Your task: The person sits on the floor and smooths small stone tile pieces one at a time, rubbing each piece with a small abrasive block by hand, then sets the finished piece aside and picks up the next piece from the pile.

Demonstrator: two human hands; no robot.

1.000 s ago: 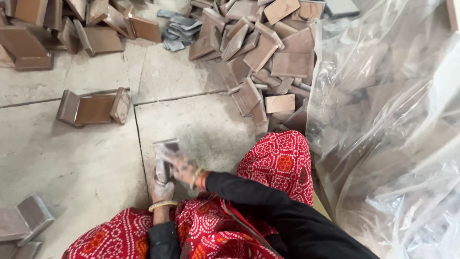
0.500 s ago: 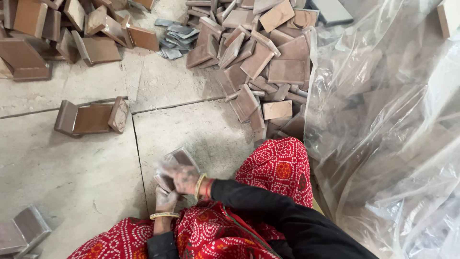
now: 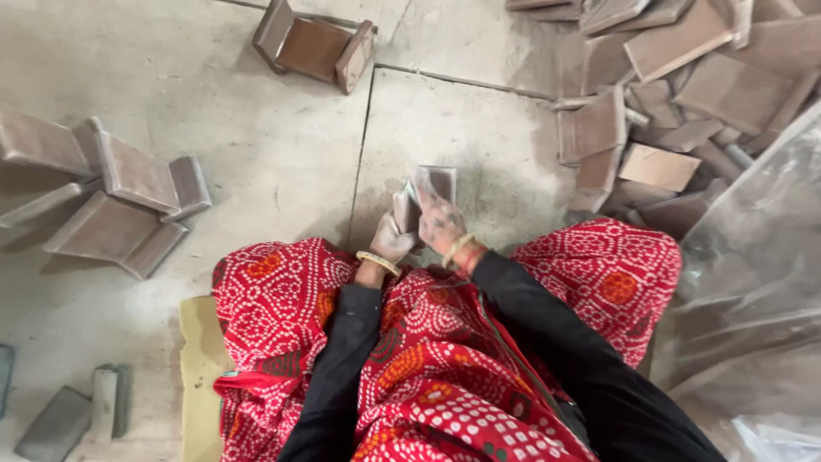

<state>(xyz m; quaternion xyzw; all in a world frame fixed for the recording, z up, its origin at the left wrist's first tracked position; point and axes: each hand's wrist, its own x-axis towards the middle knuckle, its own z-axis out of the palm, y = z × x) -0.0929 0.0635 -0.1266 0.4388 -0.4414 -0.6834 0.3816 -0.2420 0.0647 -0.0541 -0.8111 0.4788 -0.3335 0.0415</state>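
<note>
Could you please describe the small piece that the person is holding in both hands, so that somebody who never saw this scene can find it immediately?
Start at the red patterned cloth over the knees, low in the picture. Just above it, over the grey floor, the left hand and right hand meet around a small brown piece. It alone is lifted; every other piece lies on the floor.

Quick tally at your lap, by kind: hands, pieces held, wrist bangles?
Hands: 2, left hand and right hand
Piece held in both: 1
Bangles: 2, left bangle and right bangle
Total: 5
</note>
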